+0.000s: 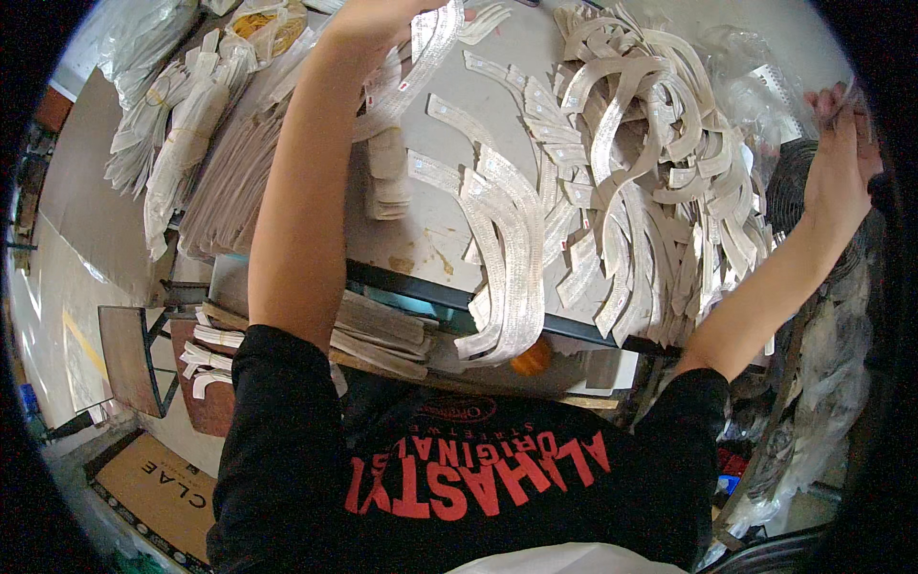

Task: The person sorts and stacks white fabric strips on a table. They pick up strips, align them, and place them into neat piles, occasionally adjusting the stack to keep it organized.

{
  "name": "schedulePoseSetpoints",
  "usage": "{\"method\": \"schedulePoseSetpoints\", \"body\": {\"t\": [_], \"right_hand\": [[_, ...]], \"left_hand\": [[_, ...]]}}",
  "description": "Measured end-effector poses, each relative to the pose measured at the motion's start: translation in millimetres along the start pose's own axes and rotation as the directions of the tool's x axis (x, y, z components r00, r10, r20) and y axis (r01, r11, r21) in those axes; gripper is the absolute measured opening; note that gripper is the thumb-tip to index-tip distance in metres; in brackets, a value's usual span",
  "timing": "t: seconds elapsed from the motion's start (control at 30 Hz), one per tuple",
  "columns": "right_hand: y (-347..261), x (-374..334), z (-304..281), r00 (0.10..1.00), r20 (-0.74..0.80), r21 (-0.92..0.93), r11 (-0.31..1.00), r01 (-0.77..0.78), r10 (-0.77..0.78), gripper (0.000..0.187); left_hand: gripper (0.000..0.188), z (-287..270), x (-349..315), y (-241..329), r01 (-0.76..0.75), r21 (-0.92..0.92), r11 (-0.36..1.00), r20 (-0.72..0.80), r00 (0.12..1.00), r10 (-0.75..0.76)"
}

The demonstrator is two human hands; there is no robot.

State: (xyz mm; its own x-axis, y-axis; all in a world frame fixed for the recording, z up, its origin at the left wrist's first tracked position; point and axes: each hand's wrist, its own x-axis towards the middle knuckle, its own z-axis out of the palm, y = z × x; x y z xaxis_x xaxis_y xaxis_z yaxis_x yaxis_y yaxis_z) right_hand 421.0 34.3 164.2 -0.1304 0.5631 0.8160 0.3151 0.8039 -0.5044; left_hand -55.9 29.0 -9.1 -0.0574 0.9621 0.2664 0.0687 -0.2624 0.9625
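At the top edge, my left hand (pixel 368 21) is closed on a curved off-white fabric strip (pixel 435 48); its fingers are partly cut off by the frame. Just below it, a short stack of strips (pixel 387 172) lies on the grey table (pixel 421 253). My right hand (pixel 841 134) is stretched out to the far right, by the dark rim of the picture. Its fingers look curled, and what they hold, if anything, cannot be made out. Between my arms, a fanned bunch of curved strips (pixel 507 239) hangs over the table's near edge.
A big tangled heap of strips (pixel 660 124) covers the table's right side. Bundled strips (pixel 186 143) and a long stack (pixel 239 182) lie at the left. Clear plastic (pixel 741 77) and a dark coil (pixel 792 182) are at the right. A cardboard box (pixel 153 493) sits lower left.
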Motion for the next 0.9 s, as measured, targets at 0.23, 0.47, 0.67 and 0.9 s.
{"method": "schedulePoseSetpoints", "body": {"t": [0.23, 0.47, 0.67, 0.9], "right_hand": [[-29, -83, 68, 0.679, 0.699, -0.287, 0.958, -0.019, 0.223, 0.043], [-2, -105, 77, 0.511, 0.825, -0.455, 0.82, 0.346, 0.242, 0.023], [11, -99, 98, 0.683, 0.676, -0.556, 0.8, 0.225, 0.278, 0.027], [44, -105, 133, 0.642, 0.751, -0.546, 0.691, 0.474, 0.154, 0.04]], "left_hand": [[0.055, 11, -19, 31, 0.05, 0.505, 0.861, -0.174, 0.984, 0.045], [0.041, 11, -11, 30, 0.054, 0.205, 0.977, -0.011, 0.999, -0.053], [0.044, 13, -13, 27, -0.058, 0.239, 0.969, 0.009, 0.998, 0.058], [0.049, 11, -5, 17, -0.046, 0.154, 0.987, 0.016, 0.999, 0.044]]}}
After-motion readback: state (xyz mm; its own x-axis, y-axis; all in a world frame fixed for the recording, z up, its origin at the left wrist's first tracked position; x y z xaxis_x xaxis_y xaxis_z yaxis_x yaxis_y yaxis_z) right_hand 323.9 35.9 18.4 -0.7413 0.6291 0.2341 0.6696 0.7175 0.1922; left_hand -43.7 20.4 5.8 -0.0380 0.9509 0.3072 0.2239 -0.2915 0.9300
